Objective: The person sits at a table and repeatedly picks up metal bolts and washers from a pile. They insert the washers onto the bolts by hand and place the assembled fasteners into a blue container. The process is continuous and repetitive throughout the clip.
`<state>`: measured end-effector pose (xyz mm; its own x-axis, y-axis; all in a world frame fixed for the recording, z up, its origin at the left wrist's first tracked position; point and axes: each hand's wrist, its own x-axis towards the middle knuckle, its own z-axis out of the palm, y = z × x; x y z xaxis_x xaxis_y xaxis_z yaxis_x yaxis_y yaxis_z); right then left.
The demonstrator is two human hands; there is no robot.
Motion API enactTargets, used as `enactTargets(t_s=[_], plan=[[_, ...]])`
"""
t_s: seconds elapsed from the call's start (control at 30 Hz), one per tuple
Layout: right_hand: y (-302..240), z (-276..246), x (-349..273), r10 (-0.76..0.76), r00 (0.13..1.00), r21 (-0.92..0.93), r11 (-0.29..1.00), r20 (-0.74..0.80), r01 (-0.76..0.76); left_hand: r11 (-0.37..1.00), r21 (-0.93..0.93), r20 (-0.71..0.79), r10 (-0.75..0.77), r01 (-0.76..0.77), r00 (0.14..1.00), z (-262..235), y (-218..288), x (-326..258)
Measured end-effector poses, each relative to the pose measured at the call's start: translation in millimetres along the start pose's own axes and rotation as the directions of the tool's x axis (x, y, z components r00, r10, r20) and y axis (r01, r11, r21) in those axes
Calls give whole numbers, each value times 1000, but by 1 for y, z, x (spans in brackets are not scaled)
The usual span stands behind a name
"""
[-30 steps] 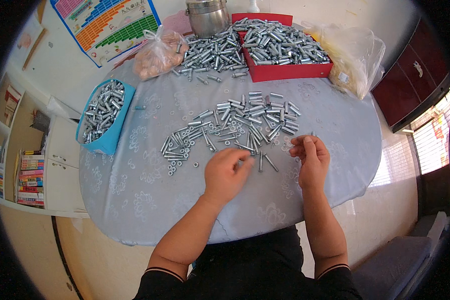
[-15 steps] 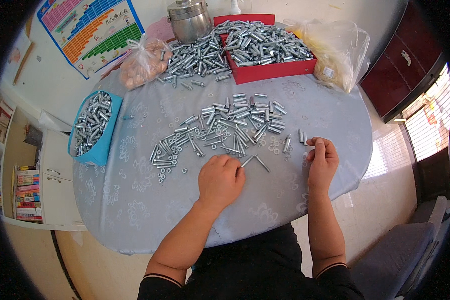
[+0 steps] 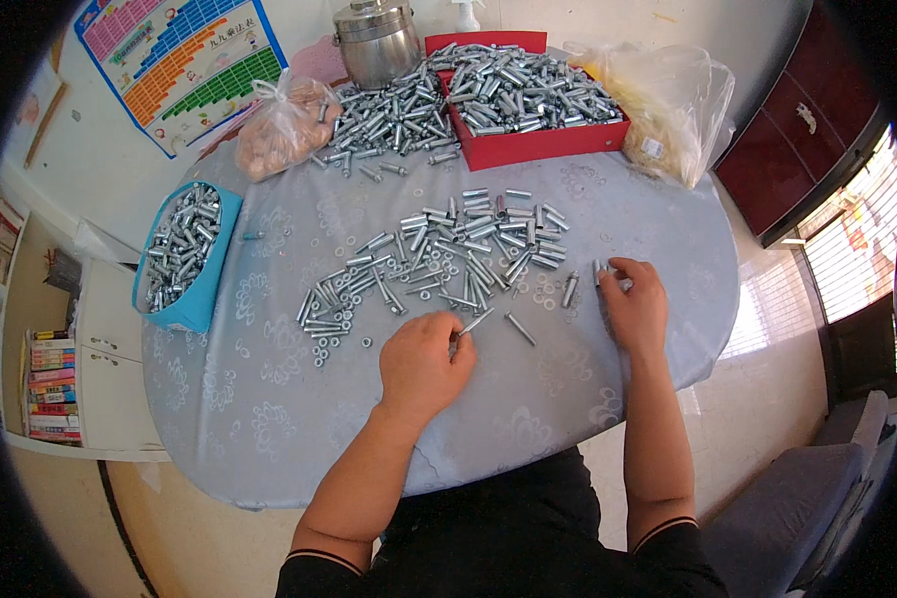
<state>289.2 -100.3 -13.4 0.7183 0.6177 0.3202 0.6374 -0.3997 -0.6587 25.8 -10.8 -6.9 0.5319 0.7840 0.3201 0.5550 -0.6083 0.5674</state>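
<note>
My left hand [image 3: 424, 364] is closed, and a slim metal bolt [image 3: 478, 320] sticks out to the right from its thumb and finger. Over at the right, my right hand [image 3: 636, 307] has its fingers curled in a pinch around a short metal sleeve [image 3: 625, 285], mostly hidden by them. Another upright-looking sleeve [image 3: 597, 272] is beside its fingertips. Between the hands lie a loose bolt [image 3: 520, 329] and a fitted anchor bolt [image 3: 570, 289]. Beyond them spreads a pile of sleeves and bolts [image 3: 478, 234], with small nuts [image 3: 321, 351] and washers [image 3: 545, 289] around it.
A blue bin [image 3: 221, 269] of metal parts stands at the left. At the back are a red box [image 3: 548, 148] heaped with anchor bolts, a loose heap [image 3: 394, 120], a steel pot [image 3: 379, 45], and two plastic bags, one brownish [image 3: 284, 130], one yellowish [image 3: 678, 110].
My left hand has drawn back a little toward me, with one of the two loose bolts now in it. My right hand has shifted slightly left and closed over one of the paired sleeves.
</note>
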Motion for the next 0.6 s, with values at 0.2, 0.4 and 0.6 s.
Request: enactTargets(t_s=[0.2,0.4,0.6], plan=[[-14,-4,12,-61,957,-81,993,284,87,995,-99,-99,6,-15,995,-3,-2,2],[-21,6,12,-149,959,26,989,242,147,961,-251,-57,-130,112,990,-6,2,5],[-22,12,15,-177,938,45,984,297,171,940,-307,-70,-179,150,981,-5,-3,5]])
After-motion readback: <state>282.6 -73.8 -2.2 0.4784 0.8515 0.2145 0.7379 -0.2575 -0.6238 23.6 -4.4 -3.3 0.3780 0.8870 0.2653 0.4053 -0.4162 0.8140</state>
